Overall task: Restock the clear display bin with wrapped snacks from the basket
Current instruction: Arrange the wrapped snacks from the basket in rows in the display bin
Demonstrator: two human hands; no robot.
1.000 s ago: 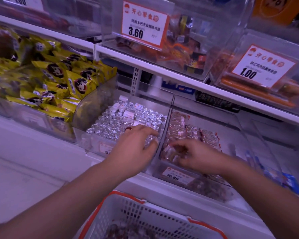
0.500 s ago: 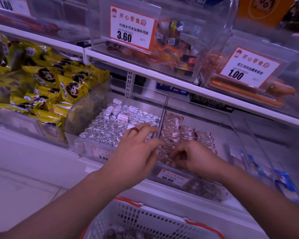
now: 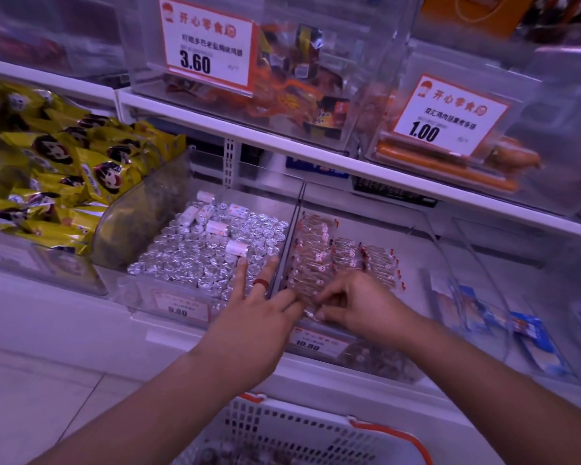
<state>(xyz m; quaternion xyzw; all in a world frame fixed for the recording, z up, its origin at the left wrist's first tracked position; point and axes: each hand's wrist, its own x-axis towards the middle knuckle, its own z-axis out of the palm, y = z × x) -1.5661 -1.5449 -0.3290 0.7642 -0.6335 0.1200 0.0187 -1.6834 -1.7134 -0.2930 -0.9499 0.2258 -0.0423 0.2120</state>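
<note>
Shelf (image 3: 316, 164) carrying the clear display bin (image 3: 366, 229); basket (image 3: 282, 431) below. Wrapped snacks (image 3: 319, 263) lie in rows inside the bin. Your left hand (image 3: 255, 327) rests with fingers spread across the divider; your right hand (image 3: 359, 307) pinches one snack at the front row (light, crinkly, probably slippery: hold it mid-body).

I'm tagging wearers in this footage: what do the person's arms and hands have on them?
Both forearms are bare, with no sleeves, gloves or watch in view. The left hand wears a red ring on one finger. The right hand shows no jewellery.
</note>
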